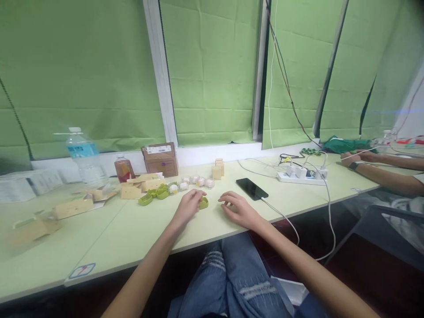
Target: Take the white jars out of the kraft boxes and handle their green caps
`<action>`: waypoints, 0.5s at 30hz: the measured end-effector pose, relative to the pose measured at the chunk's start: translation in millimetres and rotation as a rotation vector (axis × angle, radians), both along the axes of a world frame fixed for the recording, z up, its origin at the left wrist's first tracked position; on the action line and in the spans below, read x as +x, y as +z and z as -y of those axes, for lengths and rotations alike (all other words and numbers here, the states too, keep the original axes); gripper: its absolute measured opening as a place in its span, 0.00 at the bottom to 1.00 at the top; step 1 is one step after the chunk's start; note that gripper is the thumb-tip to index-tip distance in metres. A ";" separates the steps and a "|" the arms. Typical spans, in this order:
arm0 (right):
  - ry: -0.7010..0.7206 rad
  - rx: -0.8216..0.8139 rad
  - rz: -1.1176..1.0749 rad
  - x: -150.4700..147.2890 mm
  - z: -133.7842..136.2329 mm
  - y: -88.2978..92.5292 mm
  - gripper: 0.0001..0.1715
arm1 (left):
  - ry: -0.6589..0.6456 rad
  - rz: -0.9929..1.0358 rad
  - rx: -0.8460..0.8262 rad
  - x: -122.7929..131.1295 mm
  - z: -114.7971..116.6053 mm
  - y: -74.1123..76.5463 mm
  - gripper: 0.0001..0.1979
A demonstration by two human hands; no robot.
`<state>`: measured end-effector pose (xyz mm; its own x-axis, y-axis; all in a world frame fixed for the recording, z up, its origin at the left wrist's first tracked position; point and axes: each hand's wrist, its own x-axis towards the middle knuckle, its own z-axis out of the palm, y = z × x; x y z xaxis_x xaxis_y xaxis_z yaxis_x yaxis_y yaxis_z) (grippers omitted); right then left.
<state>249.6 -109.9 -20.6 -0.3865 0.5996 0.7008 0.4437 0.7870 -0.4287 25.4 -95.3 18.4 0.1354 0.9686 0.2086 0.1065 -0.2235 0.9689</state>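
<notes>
A small green case lies on the pale table between my hands. My left hand is at its left edge with the fingers curled toward it; whether they grip it is hard to tell. To the right, my right hand hovers over the table, fingers apart and holding nothing. Several more green cases sit beyond my left hand, beside a row of small white and pink wrapped pieces. A few small yellowish boxes stand behind them.
A black phone with a white cable lies right of my right hand. Farther back are a power strip, a cardboard box and a red drink bottle. Opened cartons and a water bottle stand left. Another person's arms rest far right.
</notes>
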 end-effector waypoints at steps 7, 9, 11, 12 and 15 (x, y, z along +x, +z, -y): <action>0.163 -0.040 -0.145 -13.6 15.0 7.7 0.20 | -0.405 0.419 -0.526 14.7 21.2 20.8 0.29; 0.172 -0.088 -0.163 -17.7 14.7 6.3 0.20 | -0.479 0.313 -0.491 21.7 26.4 19.6 0.34; 0.172 -0.131 -0.163 -20.1 12.8 4.2 0.18 | -0.512 0.213 -0.456 29.1 31.4 17.4 0.36; 0.165 -0.151 -0.162 -20.5 11.8 3.2 0.17 | -0.497 0.173 -0.447 33.1 33.7 16.2 0.37; 0.116 -0.209 -0.183 -20.2 10.0 2.1 0.14 | -0.358 0.098 -0.408 46.2 38.7 11.7 0.38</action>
<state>229.4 -119.8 -18.4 -0.3394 0.6977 0.6309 0.2563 0.7139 -0.6516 71.6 -134.0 30.1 0.4701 0.8705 -0.1459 -0.0020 0.1664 0.9861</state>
